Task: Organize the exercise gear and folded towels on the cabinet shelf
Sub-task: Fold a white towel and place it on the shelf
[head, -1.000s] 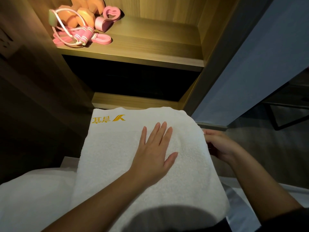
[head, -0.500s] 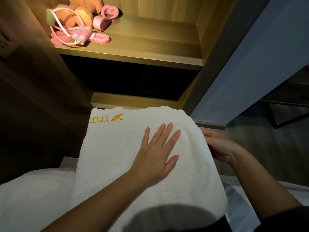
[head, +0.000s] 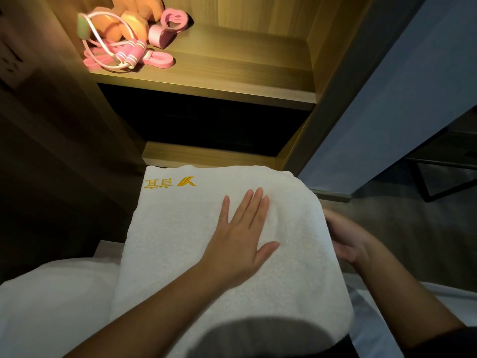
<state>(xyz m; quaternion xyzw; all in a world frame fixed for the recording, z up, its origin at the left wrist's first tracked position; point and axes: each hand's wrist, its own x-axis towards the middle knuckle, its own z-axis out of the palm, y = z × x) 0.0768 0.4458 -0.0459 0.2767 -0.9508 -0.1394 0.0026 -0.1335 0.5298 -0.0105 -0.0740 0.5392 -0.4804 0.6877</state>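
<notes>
In the lower middle of the frame we see the folded towel (head: 180,228), white with gold embroidery near its upper left corner, just below the cabinet opening. The left hand (head: 242,236) lies flat on top of it, fingers straight and close together. At the towel's right edge the right hand (head: 346,236) curls round the cloth (its fingertips vanish underneath). In the upper left, the lit shelf (head: 245,71) carries the gear: orange dumbbells (head: 134,23), a jump rope (head: 129,56) with 2 pink handles, and a pink band (head: 160,62). White bedding (head: 51,301) fills the lower left.
</notes>
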